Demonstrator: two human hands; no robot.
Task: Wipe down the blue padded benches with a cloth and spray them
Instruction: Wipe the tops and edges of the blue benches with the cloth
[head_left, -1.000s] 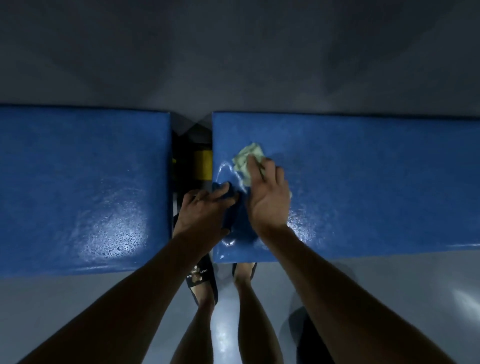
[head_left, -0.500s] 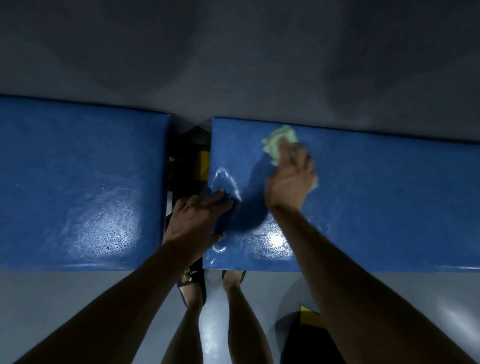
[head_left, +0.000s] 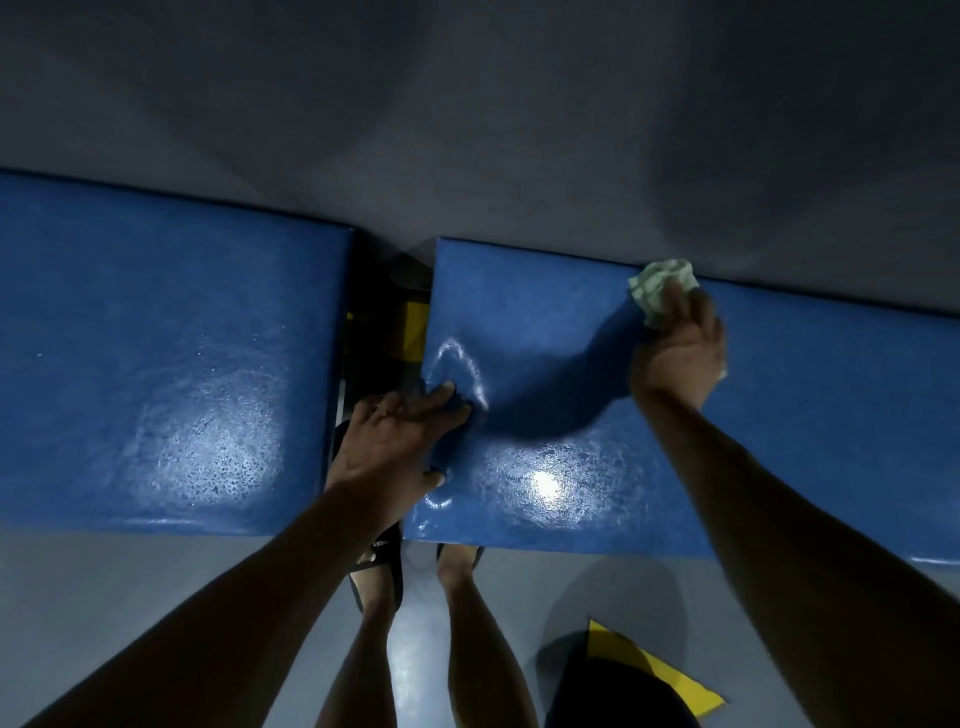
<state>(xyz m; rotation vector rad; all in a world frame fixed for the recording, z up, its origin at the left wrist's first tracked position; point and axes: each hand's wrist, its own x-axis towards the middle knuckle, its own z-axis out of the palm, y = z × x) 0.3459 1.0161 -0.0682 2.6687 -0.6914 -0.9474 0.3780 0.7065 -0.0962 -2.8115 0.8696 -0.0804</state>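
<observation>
Right hand (head_left: 678, 358) grips cloth (head_left: 662, 286) at far edge of right bench (head_left: 810, 415); left hand (head_left: 392, 447) flat, fingers straight, bracing near corner. Sweep overlapping strokes, firm pressure, cover wet patches.

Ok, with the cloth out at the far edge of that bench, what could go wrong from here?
The cloth sits at the right bench back edge under the right hand; it could slip behind. The left hand presses a wet, glossy corner and may slide. The left bench shows beaded droplets, possibly left unwiped.
</observation>
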